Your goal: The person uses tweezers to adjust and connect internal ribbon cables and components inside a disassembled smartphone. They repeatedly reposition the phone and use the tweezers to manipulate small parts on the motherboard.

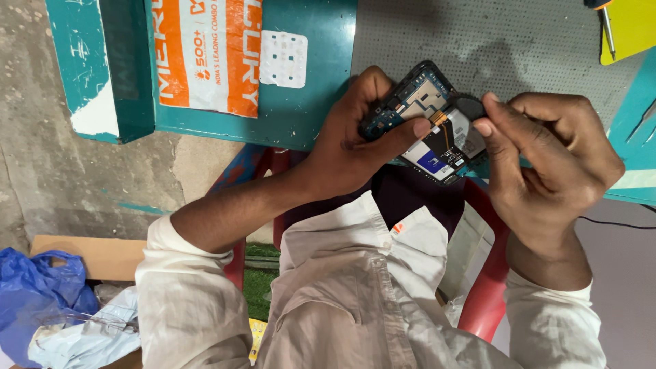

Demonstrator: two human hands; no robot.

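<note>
1. Phone (pixel 429 121), back cover off, is being held above the counter (pixel 301 102) edge, over the person's lap; circuit board and battery are showing.
2. L hand (pixel 355 147) is gripping the phone from its left side, fingers (pixel 410 130) wrapping round it, thumb lying across the board.
3. R hand (pixel 547 160) is pinching at the phone's right side, thumb and forefinger tips pressing on parts near the battery; other fingers are curling in. Can't tell if sth small is sitting btwn the tips.
4. Grey mat (pixel 492 41) is lying on the counter behind the phone.
5. Screwdriver (pixel 605 27) is resting on a yellow sheet (pixel 632 27), top right, well apart from the hands.
6. Orange-white bag (pixel 205 55) is lying on the counter, top left, w/ a white strip (pixel 283 60) just beside it.
7. Red chair (pixel 485 294) is showing under the person; blue bag (pixel 37 301) is lying on the floor, bottom left.
</note>
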